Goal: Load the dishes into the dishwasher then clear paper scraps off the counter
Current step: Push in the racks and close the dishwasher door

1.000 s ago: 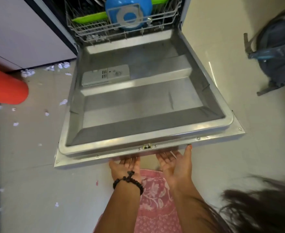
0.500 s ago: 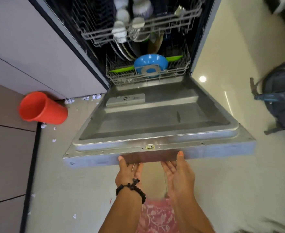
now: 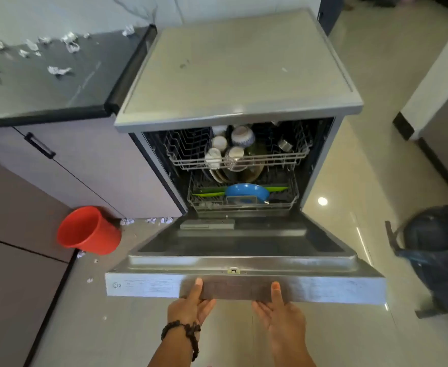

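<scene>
The steel dishwasher door (image 3: 336, 286) is partly raised, its front edge facing me. My left hand (image 3: 189, 305) and my right hand (image 3: 279, 313) both grip that edge from underneath, thumbs on the front face. Inside, the upper rack (image 3: 297, 154) holds cups and bowls. The lower rack (image 3: 293, 201) holds a blue bowl (image 3: 246, 192) and green plates (image 3: 207, 193). Several crumpled paper scraps (image 3: 58, 70) lie on the dark counter (image 3: 58, 88) at the upper left.
A red bucket (image 3: 89, 230) lies tipped on the floor left of the door, with paper scraps (image 3: 159, 220) around it. A dark backpack (image 3: 434, 250) sits on the floor at the right. Grey cabinets (image 3: 85, 165) run along the left.
Both hands have lifted the door from lying flat to partly raised. My view has risen, so the dishwasher top and the counter with scraps now show.
</scene>
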